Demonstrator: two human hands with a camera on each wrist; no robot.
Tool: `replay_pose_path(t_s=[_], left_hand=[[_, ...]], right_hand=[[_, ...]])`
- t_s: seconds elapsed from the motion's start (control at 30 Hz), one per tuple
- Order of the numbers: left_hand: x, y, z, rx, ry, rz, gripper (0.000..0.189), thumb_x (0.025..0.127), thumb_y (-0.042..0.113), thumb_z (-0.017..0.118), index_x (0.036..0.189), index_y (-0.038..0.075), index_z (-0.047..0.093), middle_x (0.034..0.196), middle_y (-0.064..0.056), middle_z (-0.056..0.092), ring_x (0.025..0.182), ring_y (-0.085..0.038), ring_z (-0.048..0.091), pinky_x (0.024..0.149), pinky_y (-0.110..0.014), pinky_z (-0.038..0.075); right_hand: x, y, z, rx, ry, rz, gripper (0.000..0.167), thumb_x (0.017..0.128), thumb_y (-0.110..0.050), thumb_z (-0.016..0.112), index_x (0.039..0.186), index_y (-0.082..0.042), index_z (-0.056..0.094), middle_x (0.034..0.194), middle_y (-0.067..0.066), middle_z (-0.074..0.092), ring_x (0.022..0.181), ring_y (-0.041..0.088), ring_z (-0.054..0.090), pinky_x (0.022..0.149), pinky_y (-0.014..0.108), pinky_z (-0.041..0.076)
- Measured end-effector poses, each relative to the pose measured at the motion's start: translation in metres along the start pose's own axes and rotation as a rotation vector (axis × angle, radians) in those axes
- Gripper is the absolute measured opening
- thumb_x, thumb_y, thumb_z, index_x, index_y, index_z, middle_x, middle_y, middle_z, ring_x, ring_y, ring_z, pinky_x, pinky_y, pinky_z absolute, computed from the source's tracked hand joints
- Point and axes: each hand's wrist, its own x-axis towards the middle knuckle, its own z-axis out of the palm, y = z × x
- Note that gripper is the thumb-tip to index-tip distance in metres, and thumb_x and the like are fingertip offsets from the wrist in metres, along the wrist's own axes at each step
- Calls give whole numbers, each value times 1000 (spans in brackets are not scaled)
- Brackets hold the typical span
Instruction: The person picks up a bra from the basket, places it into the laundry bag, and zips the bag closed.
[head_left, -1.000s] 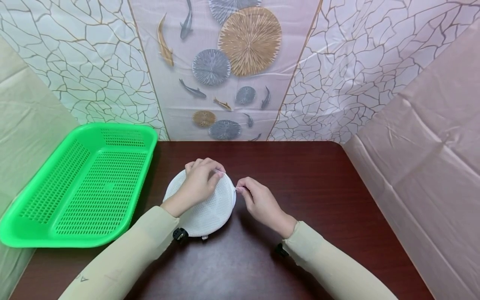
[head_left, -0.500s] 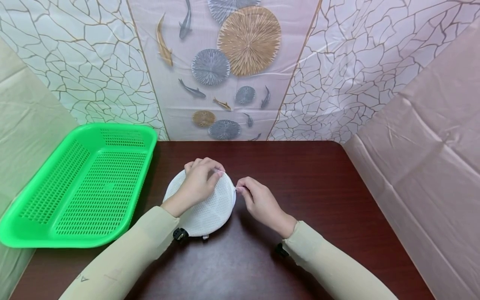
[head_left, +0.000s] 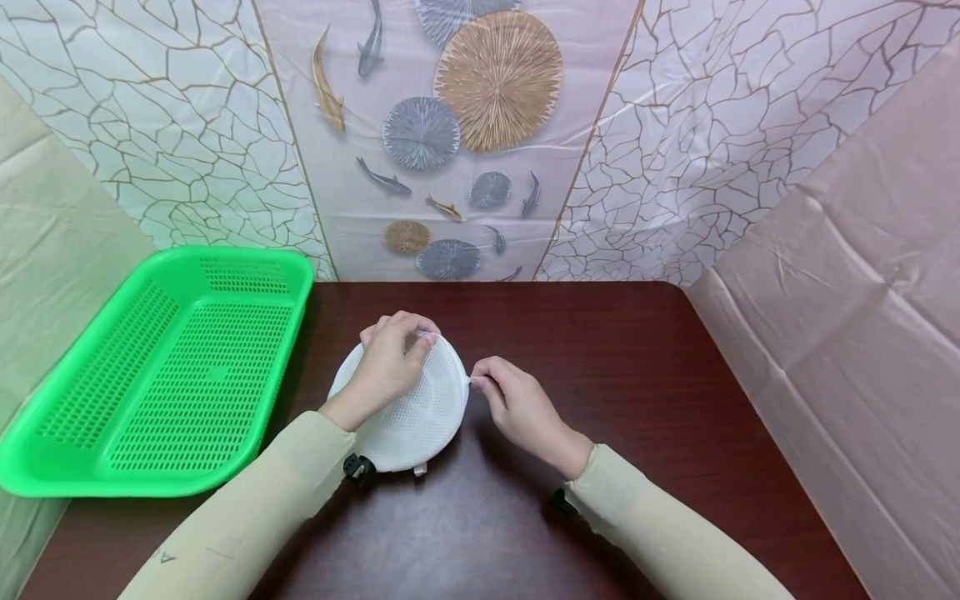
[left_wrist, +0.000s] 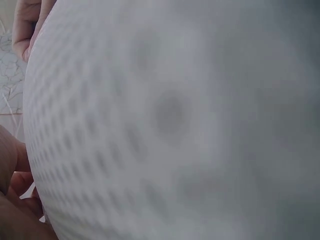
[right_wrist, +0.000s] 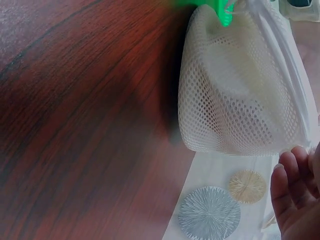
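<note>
A round white mesh laundry bag (head_left: pixel 420 417) is held between my two hands, close over the table. Its honeycomb weave and a white zipper band (right_wrist: pixel 287 65) along the rim show in the right wrist view. My left hand (head_left: pixel 390 358) lies over the bag's upper part, thumb and fingers pinching the far rim. At the right edge of the bag, my right hand (head_left: pixel 521 408) pinches a small white bit at the rim; its fingertips hide most of it. A small pale tag (head_left: pixel 420 470) sticks out at the near edge. Blurred mesh fills most of the left wrist view.
A large green plastic basket (head_left: pixel 217 375) with slotted sides stands at the left of the dark red wooden table (head_left: pixel 600 333). Patterned cloth (head_left: pixel 495 83) hangs behind the table, with plain pale cloth (head_left: pixel 847 317) along the right side.
My left hand has shifted slightly left and away from me, turning the bag a little, so its tag sits farther right. The right hand has stayed in nearly the same place.
</note>
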Motion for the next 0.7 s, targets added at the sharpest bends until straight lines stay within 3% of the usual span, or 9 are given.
replay_pose_path(t_s=[0.37, 0.53, 0.7], left_hand=[[2, -5, -1, -39, 24, -76, 9, 95, 17, 62, 101, 14, 67, 104, -4, 63, 101, -27, 53, 94, -51, 22], [3, -7, -5, -72, 20, -129, 10, 96, 19, 61, 101, 14, 67, 105, -5, 64, 104, -26, 55, 100, -58, 21], [2, -9, -7, -116, 1, -196, 10, 96, 21, 60, 102, 16, 66, 108, -5, 63, 103, -25, 54, 100, -57, 30]], right_hand=[[0, -1, 1, 3, 11, -7, 3, 95, -8, 61, 96, -11, 59, 89, -4, 59, 81, 5, 55, 72, 26, 48], [0, -1, 1, 3, 6, 1, 2, 96, -9, 59, 95, -10, 59, 89, -3, 60, 82, 5, 56, 73, 26, 48], [1, -1, 0, -1, 11, -4, 2, 96, -9, 60, 96, -11, 59, 89, -3, 60, 82, 6, 56, 74, 26, 48]])
